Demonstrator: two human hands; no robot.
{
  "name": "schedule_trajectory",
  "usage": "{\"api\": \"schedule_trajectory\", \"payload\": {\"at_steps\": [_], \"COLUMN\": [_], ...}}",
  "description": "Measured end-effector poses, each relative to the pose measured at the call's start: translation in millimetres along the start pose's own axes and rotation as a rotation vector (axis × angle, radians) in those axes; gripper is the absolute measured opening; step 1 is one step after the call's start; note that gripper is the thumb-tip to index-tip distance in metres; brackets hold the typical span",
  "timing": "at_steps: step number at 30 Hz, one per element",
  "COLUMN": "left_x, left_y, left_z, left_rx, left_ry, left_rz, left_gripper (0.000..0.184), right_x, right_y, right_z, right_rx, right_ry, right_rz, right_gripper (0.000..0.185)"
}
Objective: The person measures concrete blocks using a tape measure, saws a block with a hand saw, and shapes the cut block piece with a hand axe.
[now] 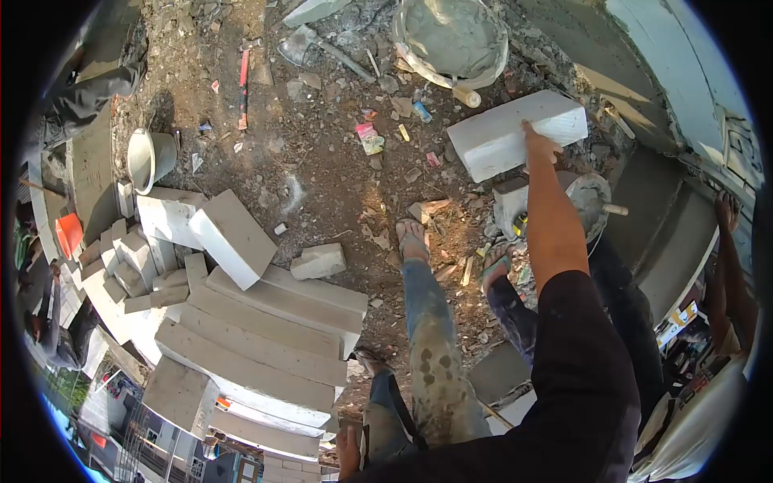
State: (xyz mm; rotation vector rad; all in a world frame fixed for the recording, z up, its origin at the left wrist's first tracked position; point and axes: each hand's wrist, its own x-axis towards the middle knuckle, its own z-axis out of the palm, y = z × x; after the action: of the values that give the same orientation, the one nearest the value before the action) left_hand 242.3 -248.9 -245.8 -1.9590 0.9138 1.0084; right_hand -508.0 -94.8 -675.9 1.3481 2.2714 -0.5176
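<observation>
My right hand point(543, 146) is on the near long side of a white lightweight concrete block point(491, 143), one finger laid over its top face and the others curled at its edge. The block lies slanted on the rubble ground. Just below it stands a bucket point(590, 197) with mortar and a wooden-handled tool, partly behind my forearm. At the bottom edge, my left hand point(349, 452) is near my knee, fingers stretched forward and holding nothing that I can see. A large mortar tub point(451, 40) with a tool handle point(467, 97) sits beyond the block.
Stacked white blocks point(258, 354) fill the lower left, with a loose block piece point(318, 262) nearby. A pale bucket point(150, 159), a red-handled hammer point(244, 88) and a hoe-like tool point(334, 52) lie further off. Another person's arm point(729, 241) is at right, beside a low wall point(672, 225).
</observation>
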Motion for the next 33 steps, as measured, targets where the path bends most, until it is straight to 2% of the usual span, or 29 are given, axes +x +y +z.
{"api": "schedule_trajectory", "payload": {"at_steps": [1,2,3,5,6,7,8,9,10,11,12,13,14,15,16,17,18,19,20,21,22,24,27,29,31,32,33], "left_x": [-1.6,-1.1,6.4,37.9,32.4,29.5,12.2,29.3,60.3,74.6,72.0,64.2,52.0,33.7,12.9,14.1,29.7,52.7,75.5,86.0,94.5,112.5,104.3,92.1,85.4,85.5,110.4], "left_y": [2.4,7.6,12.4,-31.1,-27.3,-13.3,12.0,-12.7,-65.4,-96.1,-98.7,-98.7,-104.9,-101.0,-83.9,-65.6,-85.2,-98.4,-126.5,-153.5,-166.5,-180.6,-185.4,-188.7,-197.7,-204.3,-208.8], "left_z": [7.4,17.1,25.1,24.4,30.1,38.7,41.8,42.4,38.2,35.7,38.4,42.7,44.5,45.7,34.4,31.6,37.4,40.4,37.1,25.5,13.1,-9.2,-52.7,-70.9,-78.9,-81.5,-68.6], "left_rx": [0.022,0.179,0.323,0.413,0.392,0.364,0.439,0.428,0.509,0.585,0.562,0.713,0.757,0.801,0.738,0.706,0.765,0.814,0.897,0.953,0.920,0.866,0.886,0.870,0.742,0.650,0.589], "left_ry": [-0.007,0.016,0.044,-0.076,-0.149,-0.222,-0.221,-0.233,-0.357,-0.475,-0.468,-0.443,-0.413,-0.383,-0.383,-0.402,-0.342,-0.355,-0.386,-0.417,-0.454,-0.497,-0.512,-0.504,-0.533,-0.550,-0.591], "left_rz": [-0.026,-0.017,0.008,0.006,0.043,0.096,0.073,0.097,0.180,0.263,0.284,0.274,0.271,0.267,0.234,0.239,0.253,0.331,0.694,1.050,1.104,1.044,1.083,1.112,0.991,0.895,0.883], "left_gripper": [0.090,0.089,0.088,0.088,0.088,0.088,0.088,0.088,0.088,0.088,0.088,0.088,0.088,0.088,0.088,0.088,0.078,0.078,0.072,0.066,0.065,0.063,0.060,0.059,0.059,0.061,0.063], "right_x": [6.1,-9.0,-3.0,-11.4,-9.9,-1.0,28.0,57.4,41.6,38.4,34.4,-19.3,-61.3,-109.0,-140.0,-181.5,-151.9,-262.7,-293.7,-289.0,-334.2,-442.4,-462.1,-458.7,-446.5,-452.5,-458.4], "right_y": [-4.4,-17.5,-30.4,-44.6,-40.7,-35.0,-29.2,-23.4,1.2,31.3,61.7,89.4,118.6,152.2,195.7,237.3,331.1,322.5,373.3,438.1,443.3,441.2,516.9,564.5,583.7,578.1,567.0], "right_z": [20.5,25.4,32.6,26.8,21.4,20.3,27.2,34.3,34.1,38.4,42.1,23.1,10.0,-0.4,-6.1,-2.3,45.1,-31.1,-31.5,3.9,-38.9,-140.3,-207.7,-232.9,-239.7,-252.0,-267.6], "right_rx": [-0.064,0.052,-0.047,-0.173,-0.183,-0.256,-0.495,-0.709,-0.639,-0.641,-0.639,-0.577,-0.685,-0.646,-0.687,-0.861,-0.870,-0.869,-0.801,-1.194,-1.175,-1.121,-1.139,-0.909,-0.655,-0.655,-0.657], "right_ry": [0.019,0.030,0.076,0.043,0.055,-0.031,-0.129,-0.200,-0.128,-0.185,-0.244,-0.309,-0.355,-0.447,-0.603,-0.519,-0.614,-0.741,-0.843,-1.024,-0.938,-0.771,-0.841,-0.797,-0.785,-0.782,-0.780], "right_rz": [-0.121,-0.210,-0.251,-0.247,-0.252,-0.294,-0.445,-0.622,-0.585,-0.637,-0.688,-0.596,-0.761,-0.628,-0.709,-0.730,-0.965,-0.717,-0.789,-0.979,-0.950,-0.886,-1.014,-0.952,-0.909,-0.917,-0.917], "right_gripper": [0.135,0.121,0.117,0.111,0.111,0.104,0.094,0.090,0.082,0.078,0.074,0.069,0.067,0.067,0.068,0.073,0.081,0.085,0.079,0.082,0.085,0.090,0.096,0.096,0.099,0.100,0.101]}}
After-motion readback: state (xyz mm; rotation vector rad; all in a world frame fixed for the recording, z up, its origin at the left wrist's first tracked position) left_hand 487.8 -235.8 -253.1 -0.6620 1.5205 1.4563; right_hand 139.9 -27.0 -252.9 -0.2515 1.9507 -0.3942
